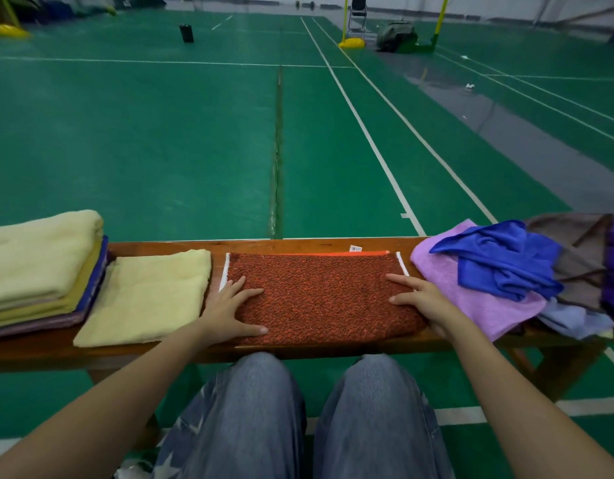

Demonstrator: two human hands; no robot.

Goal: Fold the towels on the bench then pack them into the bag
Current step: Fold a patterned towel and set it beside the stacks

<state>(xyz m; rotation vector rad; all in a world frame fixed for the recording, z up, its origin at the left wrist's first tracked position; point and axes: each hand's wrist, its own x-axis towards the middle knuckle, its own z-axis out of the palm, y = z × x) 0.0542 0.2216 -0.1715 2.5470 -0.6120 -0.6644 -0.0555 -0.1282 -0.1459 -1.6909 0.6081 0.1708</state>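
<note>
An orange-red towel (319, 295) lies folded flat in the middle of the wooden bench (298, 244). My left hand (233, 309) rests flat on its left end, fingers spread. My right hand (423, 302) lies on its right end, fingers apart. A folded pale yellow towel (146, 295) sits just left of it. Further left stands a stack of folded towels (39, 271) with a cream one on top. At the right lies an unfolded heap: a lilac towel (471, 302), a crumpled blue towel (502, 261) on top, a pale blue one below. No bag can be told apart.
Grey-brown and purple fabric (582, 250) lies at the bench's right end. My knees in jeans (257, 409) are under the bench's near edge. Beyond is a green sports court floor (160, 133) with white lines, yellow net posts (350, 39) and a dark bottle (186, 32) far off.
</note>
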